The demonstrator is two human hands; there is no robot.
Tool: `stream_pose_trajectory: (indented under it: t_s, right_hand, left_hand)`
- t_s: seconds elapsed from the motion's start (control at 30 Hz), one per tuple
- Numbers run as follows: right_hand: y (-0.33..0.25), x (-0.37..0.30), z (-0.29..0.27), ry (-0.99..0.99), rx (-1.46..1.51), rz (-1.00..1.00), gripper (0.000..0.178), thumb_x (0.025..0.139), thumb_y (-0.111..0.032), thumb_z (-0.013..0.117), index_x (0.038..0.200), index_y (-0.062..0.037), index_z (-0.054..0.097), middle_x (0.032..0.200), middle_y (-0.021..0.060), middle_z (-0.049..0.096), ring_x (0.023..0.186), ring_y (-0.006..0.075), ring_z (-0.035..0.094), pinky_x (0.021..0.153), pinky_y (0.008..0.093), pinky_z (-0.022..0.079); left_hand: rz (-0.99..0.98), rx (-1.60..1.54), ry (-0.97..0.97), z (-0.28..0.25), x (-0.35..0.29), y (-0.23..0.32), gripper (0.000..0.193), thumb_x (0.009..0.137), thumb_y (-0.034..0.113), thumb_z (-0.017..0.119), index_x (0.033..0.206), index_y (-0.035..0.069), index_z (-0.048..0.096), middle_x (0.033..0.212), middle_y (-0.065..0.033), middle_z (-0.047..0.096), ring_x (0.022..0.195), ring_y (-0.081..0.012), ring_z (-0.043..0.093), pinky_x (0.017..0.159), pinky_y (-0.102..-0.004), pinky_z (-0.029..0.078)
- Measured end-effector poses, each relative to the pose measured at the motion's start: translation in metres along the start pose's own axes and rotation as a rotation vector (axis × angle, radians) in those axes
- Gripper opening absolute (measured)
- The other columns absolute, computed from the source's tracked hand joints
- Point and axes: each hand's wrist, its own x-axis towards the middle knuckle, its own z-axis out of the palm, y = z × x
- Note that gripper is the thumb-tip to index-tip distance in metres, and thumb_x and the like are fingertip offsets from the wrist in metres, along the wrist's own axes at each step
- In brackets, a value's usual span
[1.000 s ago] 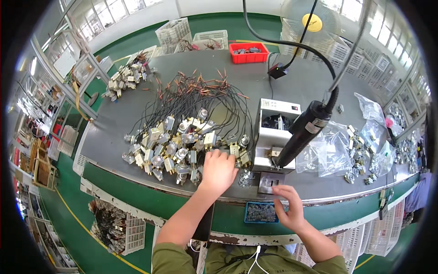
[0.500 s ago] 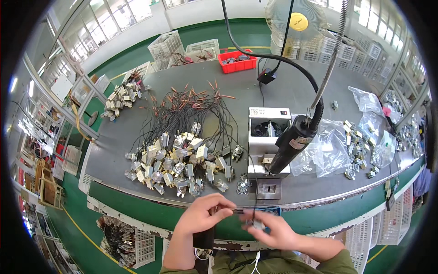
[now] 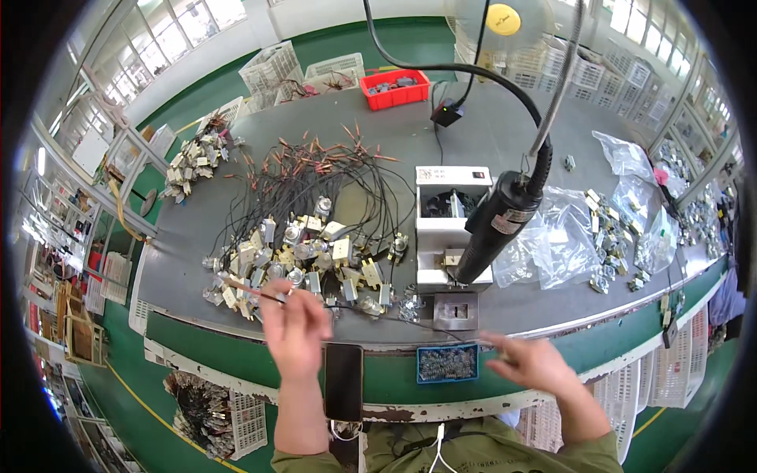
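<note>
My left hand (image 3: 296,327) is raised at the near edge of the pile, its fingers closed on a thin black wire. The wire's reddish-brown end (image 3: 251,290) sticks out to the left of the fingers. From there the black wire (image 3: 398,319) stretches right, over the table's front edge, toward my right hand (image 3: 536,364). That hand is curled with thumb and fingers close together; what lies between them is too small to make out. Near the left hand lie several white and grey socket-like parts with clear round pieces (image 3: 343,251), with black leads (image 3: 315,169) fanning out behind.
A white machine (image 3: 453,229) carries a black cylindrical tool (image 3: 497,229), with a metal fixture block (image 3: 456,311) before it. A blue tray of small metal parts (image 3: 447,364) and a dark phone (image 3: 344,382) are at the front edge. Plastic bags (image 3: 564,244) lie right; a red bin (image 3: 397,93) stands behind.
My hands have moved apart, left hand up and leftward over the pile's edge, right hand to the right. The wire is now drawn out between them, and the blue tray and phone show fully.
</note>
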Motion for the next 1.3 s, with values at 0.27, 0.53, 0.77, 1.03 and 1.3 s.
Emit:
stream_pose_trajectory:
  t_s: [0.27,0.53,0.77,1.03,1.3]
  right_hand:
    - [0.016,0.036,-0.017,-0.369,0.841,0.060,0.042,0.103,-0.036,0.055,0.132,-0.0058,0.063,0.069,0.0024,0.064,0.060,0.0075,0.057,0.057,0.0250,0.047]
    - [0.015,0.061,-0.005,-0.466,1.223,0.020,0.040,0.104,-0.031,0.055,0.132,-0.0024,0.060,0.086,0.0082,0.071,0.071,0.0107,0.066,0.064,0.0244,0.053]
    - [0.013,0.070,0.026,0.193,0.259,-0.201,0.038,0.084,-0.007,0.077,0.119,-0.0033,0.062,0.102,0.0105,0.067,0.087,0.0230,0.068,0.077,0.0340,0.055]
    - [0.021,0.084,0.037,0.353,-0.078,-0.458,0.033,0.078,-0.008,0.076,0.110,-0.0067,0.068,0.106,0.0078,0.068,0.092,0.0281,0.064,0.087,0.0390,0.051]
    - [0.021,0.081,0.044,0.429,-0.094,-0.406,0.031,0.077,-0.005,0.076,0.108,-0.0076,0.072,0.105,0.0067,0.069,0.091,0.0268,0.064,0.082,0.0385,0.053]
  left_hand:
    - [0.142,1.238,0.000,0.002,-0.029,0.028,0.015,0.089,0.010,0.070,0.074,0.005,0.070,0.065,-0.0045,0.066,0.059,-0.0144,0.060,0.054,-0.0279,0.045]
    - [0.445,1.415,-0.855,0.059,-0.014,0.004,0.032,0.079,0.017,0.076,0.110,0.024,0.073,0.072,0.0032,0.057,0.066,-0.0168,0.061,0.060,-0.0332,0.050]
    - [0.218,1.374,-0.786,0.032,0.002,-0.035,0.019,0.084,0.017,0.072,0.103,0.017,0.073,0.077,-0.0038,0.063,0.073,-0.0251,0.065,0.062,-0.0367,0.053]
    - [0.026,1.422,-0.991,0.030,0.003,-0.071,0.017,0.090,0.023,0.069,0.103,0.013,0.072,0.086,-0.0052,0.066,0.078,-0.0264,0.067,0.070,-0.0380,0.054]
    - [0.127,1.150,-0.911,0.058,-0.010,-0.086,0.023,0.087,0.023,0.072,0.107,0.012,0.068,0.100,-0.0065,0.066,0.089,-0.0267,0.067,0.077,-0.0378,0.055]
